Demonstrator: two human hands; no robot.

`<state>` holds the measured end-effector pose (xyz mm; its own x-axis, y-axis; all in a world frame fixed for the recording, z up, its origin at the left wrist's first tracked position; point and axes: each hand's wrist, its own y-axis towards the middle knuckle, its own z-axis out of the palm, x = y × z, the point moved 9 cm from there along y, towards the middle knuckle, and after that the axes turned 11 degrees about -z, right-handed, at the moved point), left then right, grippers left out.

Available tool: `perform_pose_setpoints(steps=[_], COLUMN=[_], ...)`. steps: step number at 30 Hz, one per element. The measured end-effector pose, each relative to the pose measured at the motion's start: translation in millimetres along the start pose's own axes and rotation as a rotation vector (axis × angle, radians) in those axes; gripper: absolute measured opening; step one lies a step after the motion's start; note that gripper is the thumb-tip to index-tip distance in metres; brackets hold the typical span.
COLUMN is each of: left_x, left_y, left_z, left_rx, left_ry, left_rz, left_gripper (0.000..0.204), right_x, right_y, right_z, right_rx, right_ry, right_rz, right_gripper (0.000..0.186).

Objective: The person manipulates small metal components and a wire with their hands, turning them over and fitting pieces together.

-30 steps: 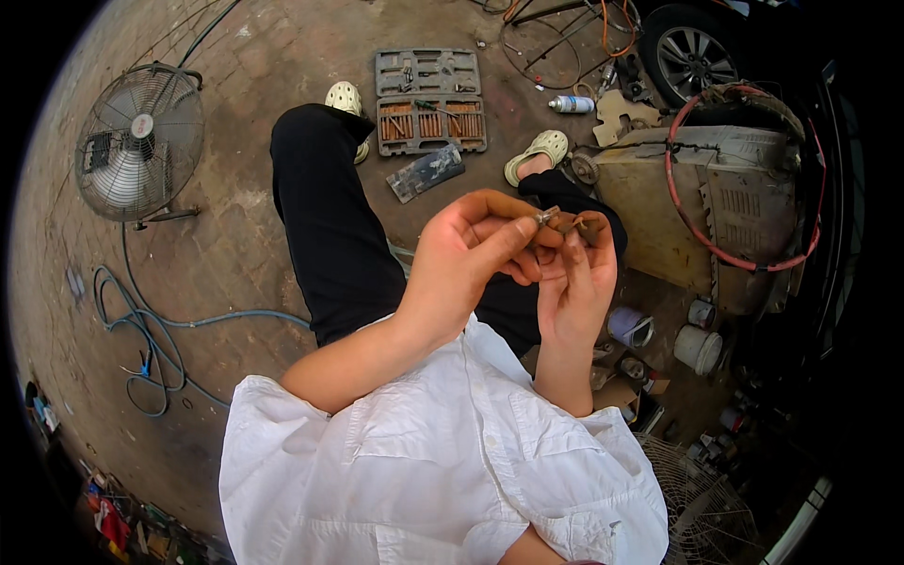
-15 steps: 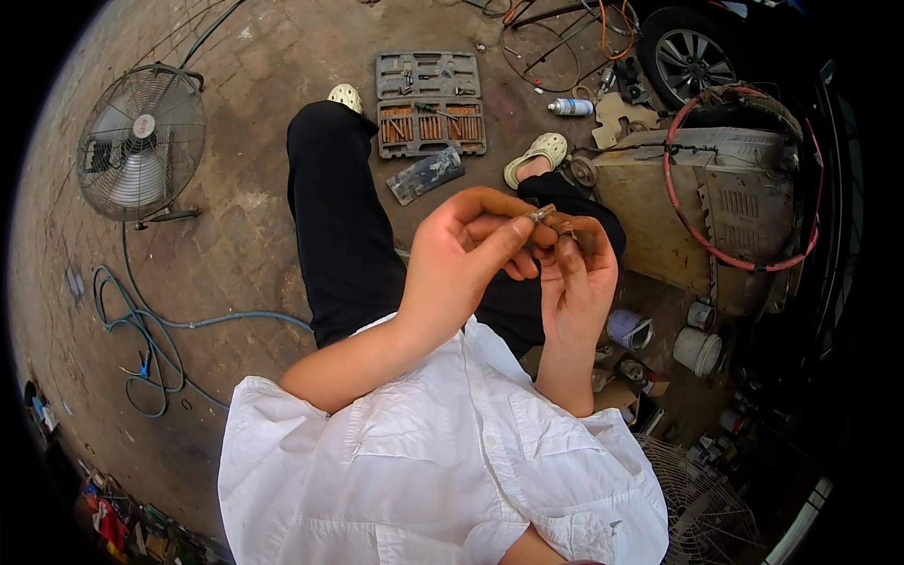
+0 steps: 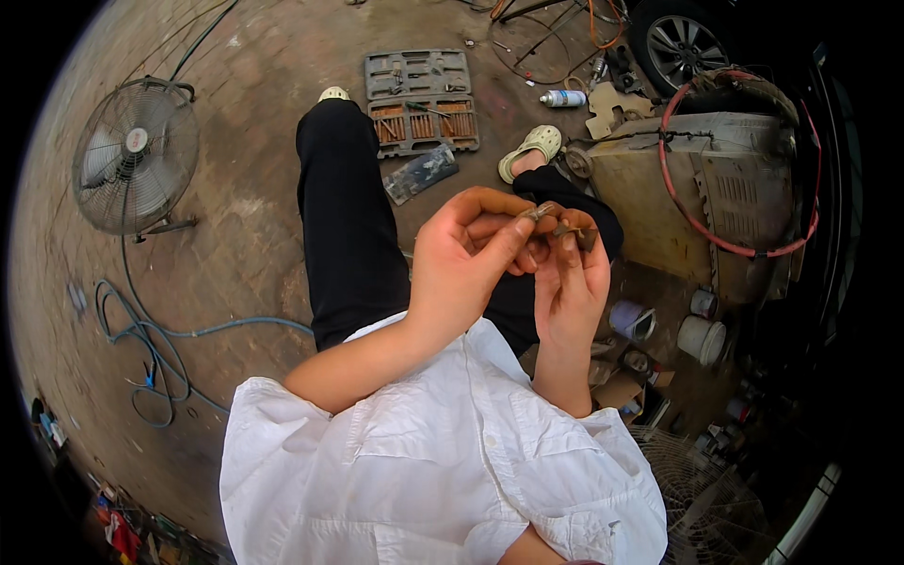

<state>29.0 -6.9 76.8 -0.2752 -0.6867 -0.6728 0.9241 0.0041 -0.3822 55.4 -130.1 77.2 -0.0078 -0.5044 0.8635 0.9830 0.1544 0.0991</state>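
My left hand (image 3: 461,250) pinches a small silvery metal piece (image 3: 538,213) between thumb and forefinger; its exact kind is too small to tell. Close against it, my right hand (image 3: 571,282) is closed on a small, dark brownish flat piece (image 3: 586,238) held by thumb and fingertips. Both hands meet above my right leg, with fingers nearly touching. On the ground beyond lies an open grey tool case (image 3: 424,149) with rows of brown bits and a thin tool across it. A worn dark cylinder (image 3: 421,174) rests just in front of the case.
A floor fan (image 3: 137,155) and a blue hose (image 3: 231,323) are at the left. To the right stand a metal casing (image 3: 659,198) with a red hose loop (image 3: 670,193), a car wheel (image 3: 680,47), a spray can (image 3: 563,98) and several buckets, one white (image 3: 701,339).
My right hand has turned slightly, so the flat brownish piece now sticks out more beside its fingers. The left hand keeps its pinch. The whole view has shifted a little.
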Motion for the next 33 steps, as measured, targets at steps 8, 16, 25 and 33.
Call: perform_pose_setpoints(steps=[8,16,25,33], left_x=[3.9,8.1,13.3,6.1], left_y=[5.0,7.7,12.3,10.4], left_z=[0.4,1.0,-0.5,1.6], left_rx=[-0.013,0.012,0.011,0.053], left_ry=[0.059,-0.012,0.044,0.031], left_rz=[-0.048,-0.064,-0.096,-0.116], left_gripper=[0.015,0.015,0.017,0.017], right_x=[2.7,6.0,8.0,40.7], right_y=[2.1,1.7,0.9,-4.2], right_z=[0.8,6.4,-1.9,2.2], right_rx=[0.036,-0.043,-0.102,-0.097], right_ry=[-0.126,-0.088,-0.285,-0.538], right_rz=[-0.067,-0.171,-0.288,-0.533], right_gripper=[0.014,0.014,0.013,0.012])
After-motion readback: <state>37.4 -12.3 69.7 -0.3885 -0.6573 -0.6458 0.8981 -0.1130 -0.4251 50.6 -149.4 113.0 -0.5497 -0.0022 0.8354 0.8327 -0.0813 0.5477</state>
